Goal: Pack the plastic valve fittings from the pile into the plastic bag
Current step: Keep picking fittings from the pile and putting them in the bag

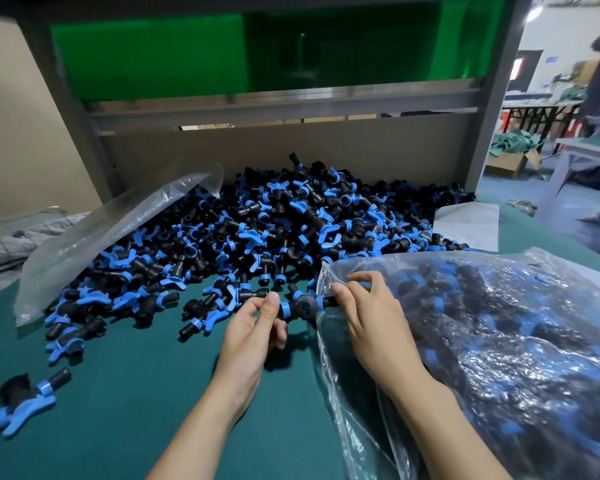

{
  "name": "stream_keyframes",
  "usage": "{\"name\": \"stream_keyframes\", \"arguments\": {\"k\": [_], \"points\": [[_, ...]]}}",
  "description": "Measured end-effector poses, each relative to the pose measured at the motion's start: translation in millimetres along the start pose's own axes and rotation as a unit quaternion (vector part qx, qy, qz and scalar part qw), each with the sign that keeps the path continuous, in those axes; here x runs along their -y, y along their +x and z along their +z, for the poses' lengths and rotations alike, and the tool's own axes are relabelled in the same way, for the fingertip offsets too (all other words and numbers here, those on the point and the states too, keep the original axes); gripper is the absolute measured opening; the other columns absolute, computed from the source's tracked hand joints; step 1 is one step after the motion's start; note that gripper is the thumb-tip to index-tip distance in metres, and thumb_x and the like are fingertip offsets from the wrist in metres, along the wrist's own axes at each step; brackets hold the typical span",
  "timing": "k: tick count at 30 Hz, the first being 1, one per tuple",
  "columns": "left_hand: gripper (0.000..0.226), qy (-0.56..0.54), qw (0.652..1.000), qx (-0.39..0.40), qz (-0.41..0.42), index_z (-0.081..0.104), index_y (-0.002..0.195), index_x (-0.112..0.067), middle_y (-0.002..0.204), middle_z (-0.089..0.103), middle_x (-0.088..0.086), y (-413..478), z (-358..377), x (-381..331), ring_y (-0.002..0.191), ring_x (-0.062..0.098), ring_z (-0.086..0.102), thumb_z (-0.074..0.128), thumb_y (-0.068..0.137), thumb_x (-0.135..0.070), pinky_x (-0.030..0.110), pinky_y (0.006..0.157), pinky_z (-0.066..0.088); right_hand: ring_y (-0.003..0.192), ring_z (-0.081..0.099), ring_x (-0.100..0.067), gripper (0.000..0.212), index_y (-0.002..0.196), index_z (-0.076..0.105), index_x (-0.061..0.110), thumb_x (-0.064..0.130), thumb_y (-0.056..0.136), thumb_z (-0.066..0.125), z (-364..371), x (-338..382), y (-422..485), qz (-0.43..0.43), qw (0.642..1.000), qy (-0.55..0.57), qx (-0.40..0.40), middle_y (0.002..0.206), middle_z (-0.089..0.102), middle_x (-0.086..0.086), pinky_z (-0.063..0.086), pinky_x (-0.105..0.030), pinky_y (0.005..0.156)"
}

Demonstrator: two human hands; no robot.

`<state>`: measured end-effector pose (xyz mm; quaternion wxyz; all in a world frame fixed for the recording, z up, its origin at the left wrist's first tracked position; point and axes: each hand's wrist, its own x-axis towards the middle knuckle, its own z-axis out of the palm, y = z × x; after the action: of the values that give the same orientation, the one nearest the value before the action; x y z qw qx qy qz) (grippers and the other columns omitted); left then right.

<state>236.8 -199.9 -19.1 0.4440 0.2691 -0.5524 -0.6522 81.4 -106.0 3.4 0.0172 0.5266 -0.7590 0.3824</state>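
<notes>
A big pile of black valve fittings with blue handles (274, 230) covers the back of the green table (136, 375). At the right lies a clear plastic bag (499, 341), largely filled with fittings, its mouth facing left. My left hand (253, 327) pinches one end of a black and blue fitting (300, 306) just in front of the pile. My right hand (371, 313) grips the other end of that fitting together with the bag's rim at the mouth.
An empty clear bag (101, 237) lies over the pile's left side. One stray fitting (21, 403) sits at the near left. A cardboard wall (291, 150) and a grey frame (492, 98) close the back. White paper (468, 226) lies at the right.
</notes>
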Motion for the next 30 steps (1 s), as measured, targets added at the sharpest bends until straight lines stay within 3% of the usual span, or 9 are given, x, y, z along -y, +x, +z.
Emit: {"name": "stream_keyframes", "arguments": {"k": [5,8,12,18,22,27,30], "points": [[0.03,-0.02,1.0,-0.003,-0.014,0.066,0.094,-0.013,0.068,0.056,0.0,0,0,1,0.062,0.01,0.051,0.062,0.085,-0.041,0.02,0.058,0.048,0.094,0.051,-0.02,0.034,0.084,0.047,0.032,0.053,0.101,0.027,1,0,0,-0.006,1.0,0.001,-0.01,0.111,0.041,0.01,0.045,-0.042,0.087],[0.021,-0.014,1.0,-0.011,-0.017,0.071,0.1,-0.017,0.073,0.059,0.001,0,2,1,0.064,0.01,0.054,0.058,0.092,-0.033,0.023,0.061,0.049,0.093,0.052,-0.018,0.04,0.095,0.057,0.025,0.053,0.1,0.03,1,1,0,-0.009,1.0,0.015,-0.02,0.111,0.043,0.01,0.045,-0.042,0.086],[0.017,-0.036,0.998,-0.038,-0.025,0.065,0.105,-0.012,0.072,0.062,0.0,2,2,2,0.061,0.01,0.055,0.052,0.1,-0.021,0.021,0.057,0.05,0.092,0.053,-0.017,0.038,0.103,0.058,0.028,0.049,0.102,0.027,1,2,-2,-0.007,0.998,0.043,-0.038,0.109,0.044,0.012,0.046,-0.044,0.085],[0.015,-0.048,0.997,-0.044,-0.034,0.062,0.104,-0.01,0.07,0.061,-0.002,4,0,3,0.06,0.01,0.055,0.049,0.101,-0.017,0.022,0.055,0.05,0.096,0.056,-0.011,0.023,0.118,0.059,0.03,0.025,0.1,0.046,3,-1,0,-0.003,0.998,0.054,-0.045,0.113,0.046,0.013,0.049,-0.039,0.087],[0.015,-0.05,0.997,-0.049,-0.039,0.063,0.105,-0.01,0.073,0.063,0.0,5,-1,4,0.061,0.01,0.055,0.051,0.1,-0.018,0.023,0.057,0.051,0.103,0.055,-0.011,0.029,0.12,0.059,0.029,0.014,0.097,0.05,2,-1,0,-0.006,0.997,0.054,-0.055,0.111,0.049,0.011,0.049,-0.032,0.085],[0.016,-0.025,0.998,-0.04,-0.034,0.067,0.1,-0.011,0.073,0.064,-0.001,0,0,1,0.063,0.01,0.056,0.057,0.097,-0.023,0.022,0.06,0.05,0.098,0.054,-0.004,0.03,0.117,0.061,0.028,0.01,0.095,0.052,-1,3,2,-0.013,0.993,0.075,-0.093,0.106,0.052,0.012,0.038,-0.008,0.076],[0.015,-0.006,0.999,-0.021,-0.026,0.066,0.096,-0.01,0.071,0.063,0.001,-6,7,-2,0.062,0.011,0.056,0.058,0.096,-0.023,0.022,0.057,0.049,0.09,0.055,-0.002,0.031,0.114,0.064,0.028,0.007,0.094,0.053,-4,9,4,-0.019,0.989,0.092,-0.112,0.104,0.054,0.013,0.038,-0.005,0.073]]}}
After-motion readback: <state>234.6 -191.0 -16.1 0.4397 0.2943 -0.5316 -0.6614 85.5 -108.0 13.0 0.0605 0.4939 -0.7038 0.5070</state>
